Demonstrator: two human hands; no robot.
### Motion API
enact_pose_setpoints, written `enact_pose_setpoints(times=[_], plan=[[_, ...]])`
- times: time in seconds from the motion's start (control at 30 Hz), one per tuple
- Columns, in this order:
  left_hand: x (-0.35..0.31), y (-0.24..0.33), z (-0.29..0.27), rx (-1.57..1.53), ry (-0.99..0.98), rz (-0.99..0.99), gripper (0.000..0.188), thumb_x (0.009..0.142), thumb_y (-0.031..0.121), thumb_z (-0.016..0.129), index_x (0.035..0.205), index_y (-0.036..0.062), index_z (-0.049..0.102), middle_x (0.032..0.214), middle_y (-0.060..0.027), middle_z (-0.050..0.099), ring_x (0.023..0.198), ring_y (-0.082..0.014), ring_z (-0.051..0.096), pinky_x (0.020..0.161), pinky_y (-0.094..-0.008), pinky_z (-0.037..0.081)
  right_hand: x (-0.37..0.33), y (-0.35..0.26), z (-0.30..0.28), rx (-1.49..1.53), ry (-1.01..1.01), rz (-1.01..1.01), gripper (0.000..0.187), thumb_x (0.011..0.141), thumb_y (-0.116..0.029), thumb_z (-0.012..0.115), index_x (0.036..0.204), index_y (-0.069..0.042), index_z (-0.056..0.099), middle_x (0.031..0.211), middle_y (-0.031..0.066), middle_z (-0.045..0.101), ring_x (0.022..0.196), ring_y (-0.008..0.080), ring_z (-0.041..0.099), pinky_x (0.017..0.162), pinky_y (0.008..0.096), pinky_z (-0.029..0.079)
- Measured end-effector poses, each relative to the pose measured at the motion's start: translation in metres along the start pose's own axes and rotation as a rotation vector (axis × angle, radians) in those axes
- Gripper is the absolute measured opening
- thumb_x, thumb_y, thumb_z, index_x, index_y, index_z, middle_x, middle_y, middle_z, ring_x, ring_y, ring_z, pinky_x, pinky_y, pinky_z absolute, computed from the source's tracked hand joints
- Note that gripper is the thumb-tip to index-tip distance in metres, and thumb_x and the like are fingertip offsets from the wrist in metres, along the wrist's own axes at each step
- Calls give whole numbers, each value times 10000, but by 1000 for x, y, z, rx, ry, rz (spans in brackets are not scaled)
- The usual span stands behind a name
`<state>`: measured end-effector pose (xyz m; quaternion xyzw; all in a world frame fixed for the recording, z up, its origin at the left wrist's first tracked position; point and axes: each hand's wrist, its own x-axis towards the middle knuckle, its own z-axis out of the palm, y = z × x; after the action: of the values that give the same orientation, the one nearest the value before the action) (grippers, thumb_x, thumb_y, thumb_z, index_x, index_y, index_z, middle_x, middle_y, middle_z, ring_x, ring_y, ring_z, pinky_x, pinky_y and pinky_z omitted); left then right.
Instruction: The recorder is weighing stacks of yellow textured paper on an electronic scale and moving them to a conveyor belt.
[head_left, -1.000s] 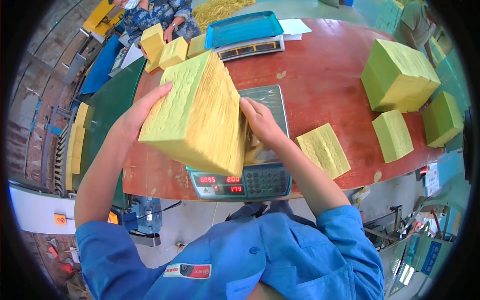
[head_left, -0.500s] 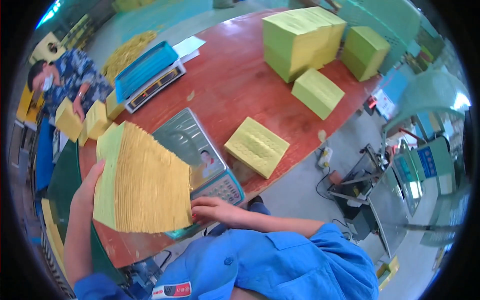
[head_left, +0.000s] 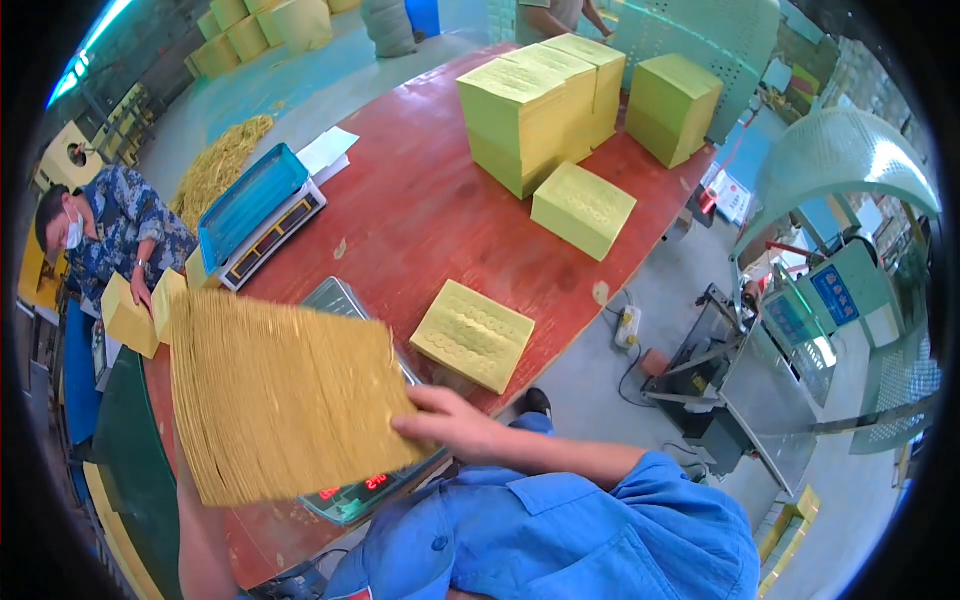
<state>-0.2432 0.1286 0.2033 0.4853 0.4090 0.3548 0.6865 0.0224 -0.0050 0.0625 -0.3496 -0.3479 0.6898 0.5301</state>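
Observation:
A thick stack of yellow paper sheets point(head_left: 285, 395) is held up over a counter scale point(head_left: 340, 497), its layered edges facing me. My right hand point(head_left: 445, 425) grips the stack's right edge, the fingers partly behind it. My left forearm point(head_left: 203, 545) rises to the lower left of the stack; the left hand itself is hidden behind the paper it supports. Most of the scale is covered, with a lit red display showing below the stack. To the right on the red table point(head_left: 400, 240) lies a block of yellow paper point(head_left: 473, 336) with pressed marks on top.
Tall yellow paper blocks point(head_left: 530, 115) and a smaller block point(head_left: 584, 210) stand at the far right of the table. A second scale with a blue tray point(head_left: 252, 205) is at the left. Beyond it, a masked co-worker point(head_left: 130, 235) handles yellow blocks. A machine point(head_left: 760, 400) stands to the right.
The stack has turned so its layered edges face me more fully, and its pale green side has gone from sight. My left hand has passed behind it. The view has shifted.

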Motion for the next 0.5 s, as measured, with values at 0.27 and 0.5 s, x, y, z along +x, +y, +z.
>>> enact_pose_setpoints(times=[0.27,0.5], plan=[[117,-33,113,-67,29,92,591,981,457,486,1418,64,428,1347,-96,548,1208,-225,552,1020,-388,451,75,-82,-152,246,214,-126,378,927,-167,575,1258,8,528,1153,84,620,1078,170,571,936,326,439],[227,-73,170,-212,64,-146,605,954,494,514,1386,73,467,1328,-109,566,1195,-244,569,994,-404,475,127,-110,-261,185,289,37,386,942,-216,535,1285,-40,516,1158,83,602,1058,185,571,903,368,446]])
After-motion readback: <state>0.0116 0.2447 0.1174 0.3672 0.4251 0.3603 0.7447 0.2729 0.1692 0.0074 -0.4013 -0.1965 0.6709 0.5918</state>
